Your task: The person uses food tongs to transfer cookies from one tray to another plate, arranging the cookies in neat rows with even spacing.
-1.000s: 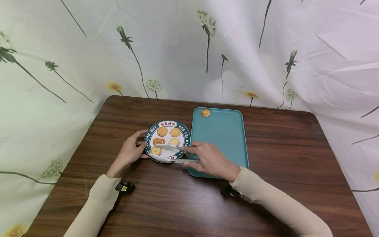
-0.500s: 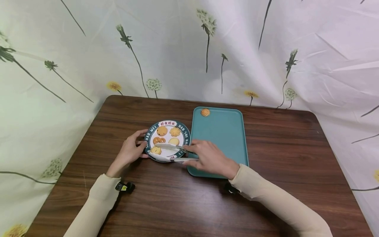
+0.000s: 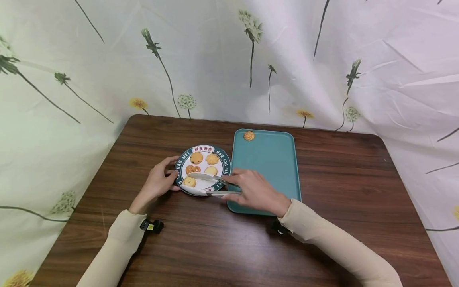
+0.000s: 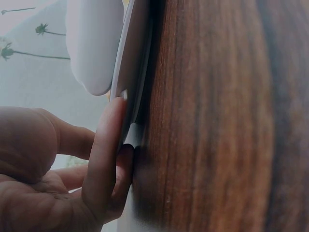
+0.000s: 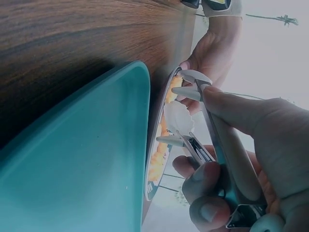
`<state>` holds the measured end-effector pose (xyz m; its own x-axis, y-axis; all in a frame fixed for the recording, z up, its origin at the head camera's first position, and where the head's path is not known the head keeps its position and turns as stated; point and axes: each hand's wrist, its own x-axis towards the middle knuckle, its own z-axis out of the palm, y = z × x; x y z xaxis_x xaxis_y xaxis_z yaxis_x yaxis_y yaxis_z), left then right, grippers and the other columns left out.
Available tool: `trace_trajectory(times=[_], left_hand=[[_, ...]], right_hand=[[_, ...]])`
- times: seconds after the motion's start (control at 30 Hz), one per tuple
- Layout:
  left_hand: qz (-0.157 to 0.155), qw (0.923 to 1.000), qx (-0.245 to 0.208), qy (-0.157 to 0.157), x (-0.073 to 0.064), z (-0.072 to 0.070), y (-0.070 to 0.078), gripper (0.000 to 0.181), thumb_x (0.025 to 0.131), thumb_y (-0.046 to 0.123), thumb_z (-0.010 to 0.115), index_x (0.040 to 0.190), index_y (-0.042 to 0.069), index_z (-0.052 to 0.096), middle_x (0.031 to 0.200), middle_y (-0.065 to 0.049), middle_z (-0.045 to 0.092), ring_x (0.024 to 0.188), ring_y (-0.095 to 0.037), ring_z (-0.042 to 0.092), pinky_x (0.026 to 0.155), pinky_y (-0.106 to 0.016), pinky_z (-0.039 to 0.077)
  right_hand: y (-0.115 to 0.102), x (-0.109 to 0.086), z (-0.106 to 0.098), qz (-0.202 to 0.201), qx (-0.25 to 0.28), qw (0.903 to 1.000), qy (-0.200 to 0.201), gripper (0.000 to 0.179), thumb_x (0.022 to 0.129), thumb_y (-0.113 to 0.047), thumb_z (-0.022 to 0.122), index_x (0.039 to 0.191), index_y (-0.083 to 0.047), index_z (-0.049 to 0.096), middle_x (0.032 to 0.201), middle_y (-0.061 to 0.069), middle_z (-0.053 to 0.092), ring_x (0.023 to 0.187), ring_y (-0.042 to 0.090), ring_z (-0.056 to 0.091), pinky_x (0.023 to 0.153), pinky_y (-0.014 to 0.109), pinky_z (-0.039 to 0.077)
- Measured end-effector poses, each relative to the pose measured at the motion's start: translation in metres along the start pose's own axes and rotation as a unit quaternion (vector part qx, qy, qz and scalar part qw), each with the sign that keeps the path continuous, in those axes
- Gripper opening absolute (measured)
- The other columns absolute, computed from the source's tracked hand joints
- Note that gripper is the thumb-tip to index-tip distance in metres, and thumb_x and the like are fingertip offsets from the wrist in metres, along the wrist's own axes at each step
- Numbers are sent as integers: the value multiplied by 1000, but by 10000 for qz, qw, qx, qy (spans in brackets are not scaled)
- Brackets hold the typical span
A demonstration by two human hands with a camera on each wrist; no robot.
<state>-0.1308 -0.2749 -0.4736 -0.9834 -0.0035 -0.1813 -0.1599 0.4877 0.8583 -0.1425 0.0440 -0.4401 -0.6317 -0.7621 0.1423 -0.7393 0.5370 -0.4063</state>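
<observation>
In the head view my left hand [image 3: 157, 180] holds the left rim of a round plate [image 3: 184, 157] with a dark green lettered border. The left wrist view has its fingers [image 4: 105, 145] against the plate's edge, low over the table. My right hand [image 3: 256, 192] grips metal tongs [image 3: 226, 193] with white tips, reaching over the plate from the right. The spread tips lie on either side of a ring-shaped cookie [image 3: 189, 181] at the plate's near left. Beyond them are a pretzel-shaped cookie [image 3: 193, 170], a smooth round cookie [image 3: 210, 171], a flower-shaped cookie [image 3: 212, 159] and a dotted cookie [image 3: 196, 158].
A teal tray [image 3: 267, 163] lies just right of the plate, partly under my right hand in the head view. One swirl cookie [image 3: 249, 136] sits in its far left corner. The dark wooden table [image 3: 215, 243] ends at a flower-printed curtain [image 3: 215, 59].
Almost nothing differs. The tongs' upper tip has shifted very slightly beside the ring-shaped cookie; the left hand stays on the plate's rim.
</observation>
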Motion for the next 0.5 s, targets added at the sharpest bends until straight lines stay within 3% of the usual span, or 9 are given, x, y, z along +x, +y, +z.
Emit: trace_trajectory(times=[0.5], left_hand=[[38, 9999, 111, 32, 0, -1, -1, 55, 107, 2, 47, 161, 6, 34, 158, -29, 38, 127, -49, 60, 67, -32, 70]], right_hand=[[-2, 1, 0, -24, 55, 10000, 36, 56, 92, -43, 80, 137, -11, 70, 96, 6, 70, 64, 7, 47, 48, 17, 39]])
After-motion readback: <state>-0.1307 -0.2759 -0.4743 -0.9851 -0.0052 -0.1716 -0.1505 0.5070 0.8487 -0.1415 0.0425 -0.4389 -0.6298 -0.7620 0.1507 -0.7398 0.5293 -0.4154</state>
